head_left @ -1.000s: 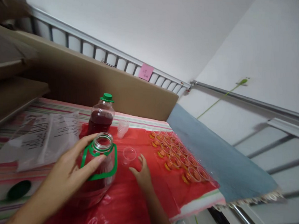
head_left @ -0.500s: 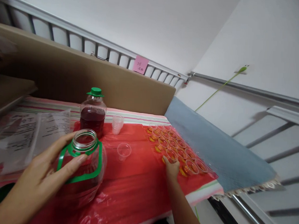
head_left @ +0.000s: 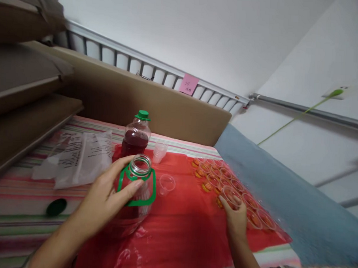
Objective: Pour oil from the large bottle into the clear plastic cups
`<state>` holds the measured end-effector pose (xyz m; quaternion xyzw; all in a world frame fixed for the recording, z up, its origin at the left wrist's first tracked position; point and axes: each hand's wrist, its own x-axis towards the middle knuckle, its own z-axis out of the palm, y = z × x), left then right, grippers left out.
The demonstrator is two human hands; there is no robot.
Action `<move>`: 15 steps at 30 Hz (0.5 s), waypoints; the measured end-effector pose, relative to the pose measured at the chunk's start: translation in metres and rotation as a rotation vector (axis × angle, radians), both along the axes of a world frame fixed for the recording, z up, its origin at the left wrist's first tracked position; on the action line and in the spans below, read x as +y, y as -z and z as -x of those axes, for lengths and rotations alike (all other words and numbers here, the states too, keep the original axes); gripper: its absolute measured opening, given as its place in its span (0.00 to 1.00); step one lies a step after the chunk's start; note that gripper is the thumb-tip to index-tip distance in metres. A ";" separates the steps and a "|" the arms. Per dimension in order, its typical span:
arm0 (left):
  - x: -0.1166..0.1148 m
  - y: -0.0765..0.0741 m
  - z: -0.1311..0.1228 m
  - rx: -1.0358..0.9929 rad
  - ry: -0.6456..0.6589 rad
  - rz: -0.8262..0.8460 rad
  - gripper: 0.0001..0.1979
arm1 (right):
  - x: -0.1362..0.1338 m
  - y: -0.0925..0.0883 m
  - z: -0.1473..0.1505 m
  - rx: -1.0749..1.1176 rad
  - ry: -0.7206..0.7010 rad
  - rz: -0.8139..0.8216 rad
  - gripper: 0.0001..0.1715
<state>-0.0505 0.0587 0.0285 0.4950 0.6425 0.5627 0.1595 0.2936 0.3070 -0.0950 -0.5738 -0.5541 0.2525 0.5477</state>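
Observation:
My left hand (head_left: 109,194) is wrapped round the shoulder of a clear plastic jug (head_left: 134,217) with a green handle strap and an uncapped mouth. My right hand (head_left: 236,219) pinches the side of a clear plastic cup (head_left: 231,195) at the near-left side of the rows of cups (head_left: 237,185), which show orange at the bottom. Between the hands, a lone clear cup (head_left: 167,183) stands on the red plastic sheet (head_left: 183,229). Behind the jug is a second bottle (head_left: 135,142) with dark red liquid and a green cap.
A stack of clear cups (head_left: 159,152) stands beside the capped bottle. Printed clear bags (head_left: 86,157) and a dark green lid (head_left: 56,207) lie on the striped cloth at left. Cardboard (head_left: 168,112) lines the back, and a blue surface (head_left: 271,189) borders the right.
The view has swung left, so everything sits farther right, and the green lid shows fully. The cup in my right hand looks larger and slightly raised. My left hand keeps its grip on the jug.

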 end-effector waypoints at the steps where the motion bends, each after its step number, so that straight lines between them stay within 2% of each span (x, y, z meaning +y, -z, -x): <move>1: 0.000 0.000 0.000 0.000 0.011 -0.013 0.23 | -0.010 -0.016 0.009 0.028 -0.041 0.013 0.42; 4: 0.000 0.000 0.002 0.018 0.039 -0.038 0.22 | -0.042 -0.070 0.047 0.099 -0.253 0.023 0.41; 7: -0.001 -0.001 0.003 0.016 0.055 -0.058 0.21 | -0.071 -0.116 0.090 0.025 -0.468 0.004 0.37; 11: -0.001 0.001 0.004 0.015 0.074 -0.108 0.20 | -0.094 -0.155 0.138 -0.094 -0.681 -0.134 0.36; 15: 0.000 0.002 0.005 0.027 0.063 -0.134 0.20 | -0.110 -0.184 0.169 -0.314 -0.763 -0.287 0.34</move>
